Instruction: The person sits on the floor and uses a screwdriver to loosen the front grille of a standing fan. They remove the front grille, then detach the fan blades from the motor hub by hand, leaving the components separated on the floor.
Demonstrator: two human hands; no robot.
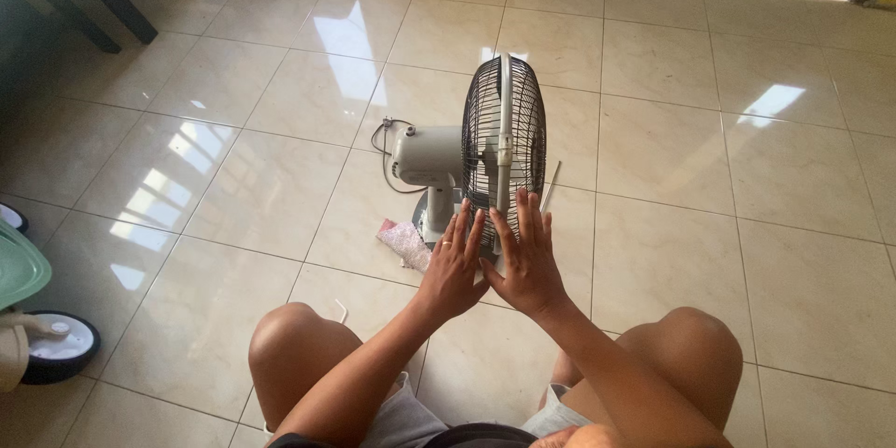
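Glossy cream floor tiles (653, 252) fill the room, streaked with window glare, and a dark table leg (112, 5) stands off in the far left corner. In the middle of the floor, just in front of the seated person's bare knees, stands a small white table fan (467, 163). It is upright on its base, seen edge-on: the round black wire cage (504, 135) faces to the right, the grey-white motor housing (425, 154) sticks out to the left, so the fan's axis runs left to right across the view. Its cord (383, 145) curls on the tile behind the motor.

The left hand (455, 266) is raised flat, fingers spread fairly wide, fingertips against the lower cage on the motor side; a ring shows on one finger. The right hand (527, 257) is likewise open-palmed, fingers straight and loosely fanned, pressed to the cage's lower rim. The two hands touch at the thumbs and grip nothing.

A crumpled pink cloth (406, 243) lies by the fan's base. A black-and-white wheel (58, 345) sits at the left edge.
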